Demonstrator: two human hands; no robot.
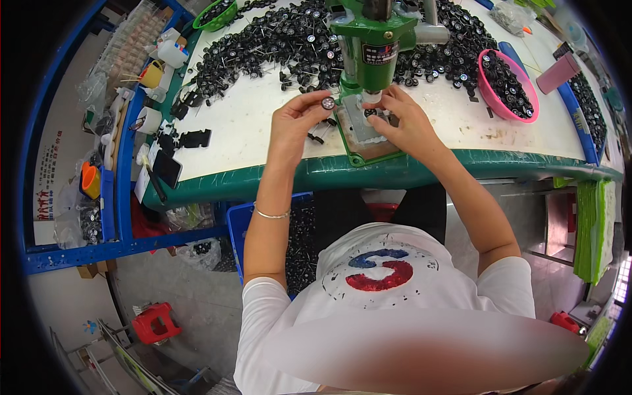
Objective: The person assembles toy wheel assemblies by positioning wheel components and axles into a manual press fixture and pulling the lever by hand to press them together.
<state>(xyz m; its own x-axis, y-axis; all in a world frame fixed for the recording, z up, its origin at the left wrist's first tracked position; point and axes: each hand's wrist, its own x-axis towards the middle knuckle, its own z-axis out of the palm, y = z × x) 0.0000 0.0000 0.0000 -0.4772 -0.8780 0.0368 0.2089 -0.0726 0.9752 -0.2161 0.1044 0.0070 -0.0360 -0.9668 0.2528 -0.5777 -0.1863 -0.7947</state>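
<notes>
My left hand (289, 125) pinches a small black toy wheel (328, 103) with a silvery hub, just left of a green bench press (378, 59). At the press, my right hand (411, 125) has its thumb and fingers closed about another small black wheel (370, 112), under the white-tipped ram (372, 97). The press's base plate (359, 141) is greyish with a green rim. A couple of small black parts with thin pins (317, 138) lie beside the base, below my left fingertips.
Heaped black wheels (263, 49), some on axles, cover the table's far side. A pink basket (503, 85) of wheels stands right, a green basket (217, 14) far left. A phone (166, 169) lies near the padded green edge (263, 178). Below is a blue bin (238, 227).
</notes>
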